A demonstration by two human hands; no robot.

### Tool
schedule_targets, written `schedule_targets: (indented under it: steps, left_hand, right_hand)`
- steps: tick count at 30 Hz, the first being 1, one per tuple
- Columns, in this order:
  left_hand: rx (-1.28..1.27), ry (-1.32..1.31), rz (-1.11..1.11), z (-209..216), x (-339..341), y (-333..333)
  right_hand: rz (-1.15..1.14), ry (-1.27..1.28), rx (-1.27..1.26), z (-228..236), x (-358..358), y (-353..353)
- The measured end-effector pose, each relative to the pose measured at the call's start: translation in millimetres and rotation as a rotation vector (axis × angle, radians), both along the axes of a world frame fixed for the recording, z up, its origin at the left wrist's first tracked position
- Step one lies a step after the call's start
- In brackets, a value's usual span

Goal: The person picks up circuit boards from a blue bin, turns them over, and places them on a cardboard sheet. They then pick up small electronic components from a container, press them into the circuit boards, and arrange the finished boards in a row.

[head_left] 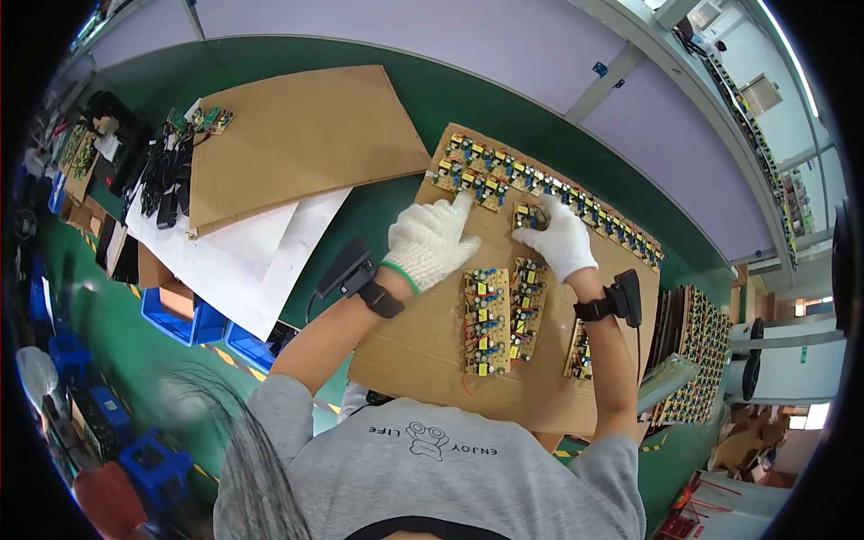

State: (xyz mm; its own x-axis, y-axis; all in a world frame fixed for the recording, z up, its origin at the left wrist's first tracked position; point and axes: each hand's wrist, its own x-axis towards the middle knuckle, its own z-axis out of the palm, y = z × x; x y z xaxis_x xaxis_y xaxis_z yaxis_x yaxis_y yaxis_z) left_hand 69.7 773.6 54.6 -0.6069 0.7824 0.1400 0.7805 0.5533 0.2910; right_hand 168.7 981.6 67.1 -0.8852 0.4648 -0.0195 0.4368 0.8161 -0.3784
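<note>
White knitted gloves cover both my hands. My left hand (428, 241) reaches over the cardboard sheet (409, 346), its fingers stretched and its thumb apart. Its index fingertip touches the near edge of a short row of circuit boards (490, 193). In my right hand (565, 241), between thumb and fingers, is a small circuit board (526, 216) with a yellow part on it. Behind it runs a long row of joined boards (612, 220). Closer to me lie two board panels, one wider (487, 324) and one narrower (526, 310). Another panel (579, 353) is partly hidden by my right forearm.
To the left, a bare cardboard sheet (306, 135) lies over white sheets (243, 265), beside bundled black cables (171, 171). Many more boards stand stacked at the right (702, 351). Blue bins (184, 319) sit below the table's left edge. A lilac partition (504, 45) borders the back.
</note>
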Motion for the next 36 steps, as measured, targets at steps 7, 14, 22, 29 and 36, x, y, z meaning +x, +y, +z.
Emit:
schedule_targets:
  steps: [7,14,22,29,36]
  left_hand:
    - [0.101,0.149,0.004,-13,3,1]
    - [0.010,0.043,0.021,-5,3,3]
    - [0.059,0.119,0.034,-11,3,0]
    - [0.059,0.173,0.032,-8,3,5]
    - [0.082,-0.026,-0.060,5,45,-17]
  right_hand:
    - [-0.073,0.009,-0.093,6,-20,-10]
    - [-0.044,0.124,0.011,5,-17,-11]
    - [-0.276,0.041,-0.079,20,57,-21]
    - [-0.396,-0.024,-0.274,6,94,-64]
    - [-0.390,0.038,-0.517,0,92,-49]
